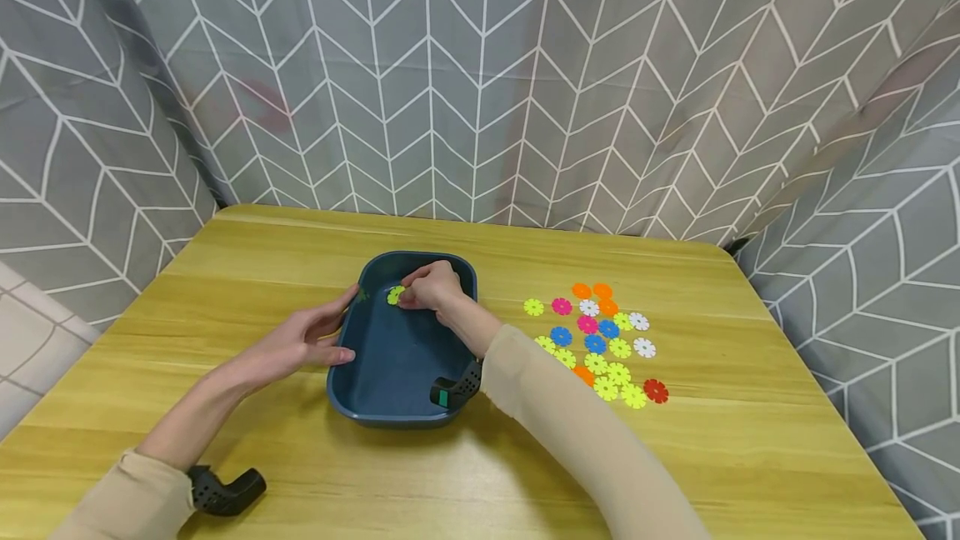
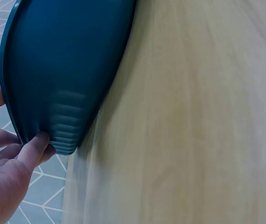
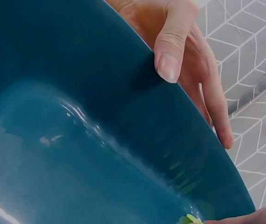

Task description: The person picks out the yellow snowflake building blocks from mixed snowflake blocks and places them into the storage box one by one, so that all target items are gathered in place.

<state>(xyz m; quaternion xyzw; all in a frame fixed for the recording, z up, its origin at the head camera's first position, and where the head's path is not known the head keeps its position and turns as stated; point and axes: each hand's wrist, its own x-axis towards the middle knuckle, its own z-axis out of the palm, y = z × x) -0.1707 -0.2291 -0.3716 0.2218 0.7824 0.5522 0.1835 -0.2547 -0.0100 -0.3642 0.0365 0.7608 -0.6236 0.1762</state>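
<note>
A dark blue plastic tub (image 1: 397,361) with rounded corners stands on the wooden table. At its left wall my left hand (image 1: 307,340) holds the rim, thumb over the edge and fingers along the outside; the right wrist view shows this thumb (image 3: 168,60) close up. My right hand (image 1: 435,286) reaches inside, toward the far end, and pinches a yellow-green notched plastic disc (image 1: 394,296) low over the tub's floor. In the right wrist view only a bit of that disc (image 3: 190,219) shows at the bottom edge.
Right of the tub lie many notched discs, flat and partly overlapping: yellow-green (image 1: 633,396), orange (image 1: 581,291), blue (image 1: 560,336), pink (image 1: 562,306), white (image 1: 644,347) and red (image 1: 656,391). A grey patterned curtain (image 1: 480,82) hangs behind the table (image 1: 735,440).
</note>
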